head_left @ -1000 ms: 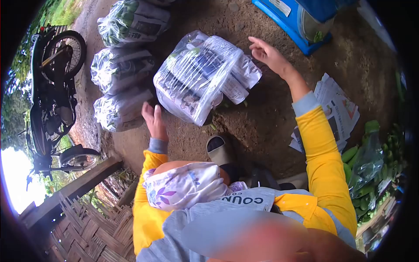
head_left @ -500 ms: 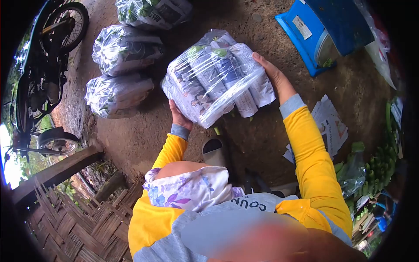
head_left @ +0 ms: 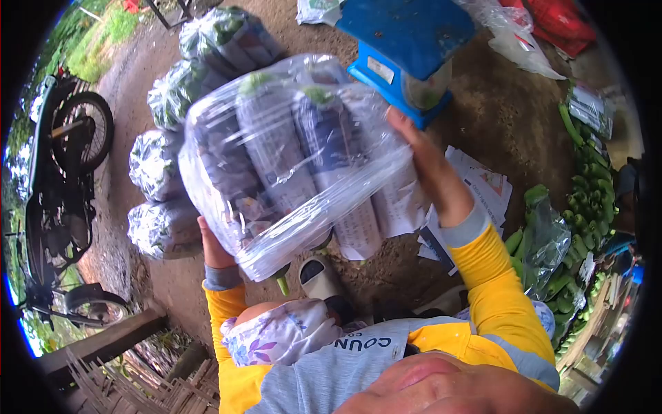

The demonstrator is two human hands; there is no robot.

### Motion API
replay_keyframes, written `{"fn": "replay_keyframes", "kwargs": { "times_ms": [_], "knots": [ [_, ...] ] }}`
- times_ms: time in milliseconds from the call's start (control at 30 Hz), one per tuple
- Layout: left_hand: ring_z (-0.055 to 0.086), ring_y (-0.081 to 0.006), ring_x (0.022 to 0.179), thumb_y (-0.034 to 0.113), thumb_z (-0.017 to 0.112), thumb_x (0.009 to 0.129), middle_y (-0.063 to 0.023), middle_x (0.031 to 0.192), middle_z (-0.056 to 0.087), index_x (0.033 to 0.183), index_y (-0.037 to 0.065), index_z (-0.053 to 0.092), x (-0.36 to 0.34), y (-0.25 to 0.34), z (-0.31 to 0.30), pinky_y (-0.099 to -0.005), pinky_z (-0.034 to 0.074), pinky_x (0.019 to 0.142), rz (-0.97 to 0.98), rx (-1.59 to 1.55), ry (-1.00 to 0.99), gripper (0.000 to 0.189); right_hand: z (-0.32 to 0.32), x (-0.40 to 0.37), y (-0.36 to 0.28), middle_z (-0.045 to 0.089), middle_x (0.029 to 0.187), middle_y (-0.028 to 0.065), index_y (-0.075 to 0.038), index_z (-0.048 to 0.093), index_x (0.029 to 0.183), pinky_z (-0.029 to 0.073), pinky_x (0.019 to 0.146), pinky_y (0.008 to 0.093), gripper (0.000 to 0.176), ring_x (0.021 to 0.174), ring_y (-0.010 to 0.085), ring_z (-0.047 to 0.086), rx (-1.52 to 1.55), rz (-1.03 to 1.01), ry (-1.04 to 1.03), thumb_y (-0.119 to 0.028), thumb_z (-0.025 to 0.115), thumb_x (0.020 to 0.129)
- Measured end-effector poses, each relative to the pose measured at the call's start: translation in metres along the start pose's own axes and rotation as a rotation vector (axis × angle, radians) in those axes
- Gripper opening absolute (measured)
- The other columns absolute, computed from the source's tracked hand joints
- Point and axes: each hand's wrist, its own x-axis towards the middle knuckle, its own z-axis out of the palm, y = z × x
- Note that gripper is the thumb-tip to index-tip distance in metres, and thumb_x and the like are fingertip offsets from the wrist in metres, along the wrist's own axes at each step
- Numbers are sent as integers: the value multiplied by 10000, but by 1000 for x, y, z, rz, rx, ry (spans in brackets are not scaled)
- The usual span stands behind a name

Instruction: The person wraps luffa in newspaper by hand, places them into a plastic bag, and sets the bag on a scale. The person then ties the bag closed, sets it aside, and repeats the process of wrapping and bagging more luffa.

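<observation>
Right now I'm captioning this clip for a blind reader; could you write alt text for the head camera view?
A person in yellow sleeves holds a clear plastic bag of newspaper-wrapped greens above dirt ground, left hand under it, right hand on its side. Beyond are a blue scale, more filled bags, a motorbike and green bananas.

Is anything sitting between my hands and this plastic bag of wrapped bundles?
Nothing visible does. The left hand holds the plastic bag at its lower left corner and the right hand presses against its right side, both straight on the plastic. The bag hides most of the left hand's fingers.
</observation>
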Motion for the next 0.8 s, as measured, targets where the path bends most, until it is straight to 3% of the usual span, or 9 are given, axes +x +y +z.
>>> {"fn": "replay_keyframes", "kwargs": {
  "times_ms": [133,200,267,333,400,433,467,567,800],
  "knots": [
    [459,-258,1194,499,331,943,-109,1329,442,1386,87,300,27,53,100,-419,363,1022,52,36,-193,606,2,-37,-96,525,1230,84,-61,438,1309,406,934,300,550,1085,178,527,-92,-266,-50,-445,464,915],
    [439,-263,1222,479,333,949,-115,1352,425,1384,74,299,48,72,181,-423,344,1037,76,86,-247,595,-23,-37,-121,498,1272,72,-44,470,1282,374,976,288,525,1158,167,486,-71,-432,-41,-427,456,922],
    [446,-264,1220,470,351,946,-116,1352,430,1379,68,306,80,79,234,-429,351,1031,108,188,-323,593,-26,-24,-154,510,1245,73,-61,490,1259,412,922,315,544,1117,180,507,-11,-299,-28,-474,459,907],
    [486,-261,1181,456,378,942,-113,1314,471,1365,66,329,115,80,267,-428,384,1006,64,234,-410,577,-32,-24,-163,504,1255,76,-74,457,1282,418,919,329,547,1111,191,512,-222,-495,53,-462,487,898],
    [515,-266,1141,474,397,928,-116,1282,497,1350,63,350,148,77,293,-444,417,971,-19,251,-450,591,-46,-27,-150,477,1301,83,-83,368,1350,391,966,330,576,1140,201,498,-708,-1019,216,-391,539,895],
    [515,-274,1128,501,401,916,-120,1279,495,1347,61,351,169,72,303,-461,429,954,-32,285,-434,618,-60,-25,-167,473,1313,74,-91,358,1365,372,984,312,605,1156,184,485,-321,-696,-12,-420,539,891],
    [531,-274,1110,490,417,914,-110,1256,520,1331,69,381,202,64,302,-481,431,944,-22,235,-522,594,-75,-24,-184,470,1324,64,-99,348,1380,352,1002,294,634,1172,168,472,89,-358,-89,-449,539,887],
    [550,-273,1087,485,442,905,-102,1245,537,1316,80,409,248,50,317,-496,431,939,-50,304,-486,578,-122,3,-190,484,1311,41,-104,382,1363,368,985,289,668,1158,153,482,-128,-413,87,-531,516,868],
    [529,-347,1074,534,424,887,-157,1236,513,1290,61,431,281,32,312,-536,422,935,-91,324,-395,621,-171,48,-184,502,1261,53,-93,420,1308,385,933,333,653,1105,183,495,-125,-372,67,-564,487,861]
  ]
}}
